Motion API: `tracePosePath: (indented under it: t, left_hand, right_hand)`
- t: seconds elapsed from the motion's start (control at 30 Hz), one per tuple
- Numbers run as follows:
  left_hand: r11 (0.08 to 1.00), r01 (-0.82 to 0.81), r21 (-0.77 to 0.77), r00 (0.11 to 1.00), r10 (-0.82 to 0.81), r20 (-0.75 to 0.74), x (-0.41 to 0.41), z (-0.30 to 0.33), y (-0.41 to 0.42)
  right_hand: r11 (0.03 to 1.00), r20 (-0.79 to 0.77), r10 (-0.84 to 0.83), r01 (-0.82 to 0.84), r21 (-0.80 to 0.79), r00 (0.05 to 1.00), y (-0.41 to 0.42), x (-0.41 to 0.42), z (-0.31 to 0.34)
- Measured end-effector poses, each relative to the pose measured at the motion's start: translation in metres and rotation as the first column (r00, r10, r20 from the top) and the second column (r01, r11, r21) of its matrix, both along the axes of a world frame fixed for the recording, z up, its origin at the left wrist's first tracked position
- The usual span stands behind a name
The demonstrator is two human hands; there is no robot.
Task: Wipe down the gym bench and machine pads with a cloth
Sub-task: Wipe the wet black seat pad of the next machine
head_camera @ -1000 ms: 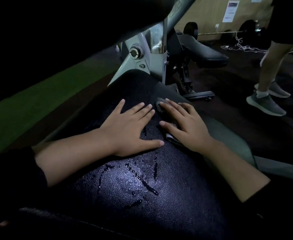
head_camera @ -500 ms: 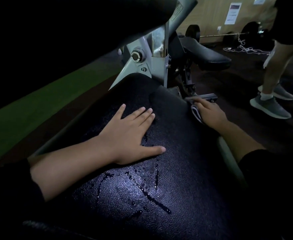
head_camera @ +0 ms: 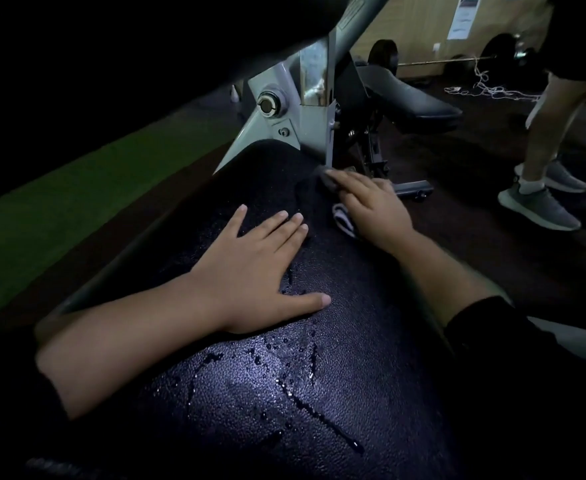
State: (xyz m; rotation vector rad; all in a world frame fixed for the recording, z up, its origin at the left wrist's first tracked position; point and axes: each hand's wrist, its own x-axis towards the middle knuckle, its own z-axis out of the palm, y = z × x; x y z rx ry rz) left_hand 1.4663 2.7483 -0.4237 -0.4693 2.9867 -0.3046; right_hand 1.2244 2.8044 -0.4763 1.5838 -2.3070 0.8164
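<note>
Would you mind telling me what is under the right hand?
A cloth lies under the right hand, pressed on the pad's far right edge. Only its striped edge and dark tip show; the rest is covered.

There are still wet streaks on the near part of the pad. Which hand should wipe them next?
Right hand, probably: it already presses the cloth at the pad's far right edge. The left hand lies flat, clothless, just beyond the streaks.
</note>
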Motion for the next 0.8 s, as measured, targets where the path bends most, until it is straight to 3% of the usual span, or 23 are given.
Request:
tracePosePath:
  t: [0.13, 0.2, 0.27, 0.4, 0.53, 0.63, 0.73, 0.8]
  left_hand:
    - [1.000, -0.005, 0.010, 1.000, 0.005, 0.012, 0.000, 0.001, 0.001]
    - [1.000, -0.002, 0.005, 1.000, 0.002, 0.015, 0.000, 0.001, 0.001]
    - [1.000, -0.001, 0.003, 1.000, 0.001, 0.013, 0.000, 0.001, 0.000]
    - [1.000, -0.002, 0.001, 1.000, 0.002, 0.007, -0.001, 0.000, 0.001]
    - [1.000, -0.012, 0.004, 1.000, 0.012, 0.019, -0.001, 0.002, 0.002]
    - [1.000, -0.017, 0.018, 0.999, 0.016, 0.031, -0.001, 0.004, 0.002]
    - [1.000, -0.014, 0.025, 1.000, 0.013, 0.019, 0.000, 0.003, 0.002]
    - [1.000, -0.006, 0.027, 1.000, 0.005, 0.009, 0.000, 0.001, 0.001]
  right_hand:
    - [0.977, 0.199, -0.210, 0.197, 0.084, 0.957, 0.031, -0.030, -0.025]
    - [0.955, 0.137, -0.289, 0.275, 0.115, 0.947, 0.060, -0.020, -0.038]
    - [0.965, 0.025, -0.256, 0.253, 0.071, 0.966, 0.078, 0.010, -0.042]
    - [0.991, -0.018, -0.135, 0.135, 0.000, 0.991, 0.056, 0.069, -0.022]
    - [1.000, -0.001, -0.026, 0.026, -0.001, 1.000, 0.007, 0.038, -0.002]
    - [0.992, 0.086, -0.124, 0.121, 0.043, 0.989, 0.006, -0.011, -0.008]
    - [0.952, 0.256, -0.303, 0.279, 0.129, 0.918, 0.041, -0.030, -0.019]
    - [0.929, 0.230, -0.365, 0.335, 0.160, 0.902, 0.062, -0.015, -0.024]
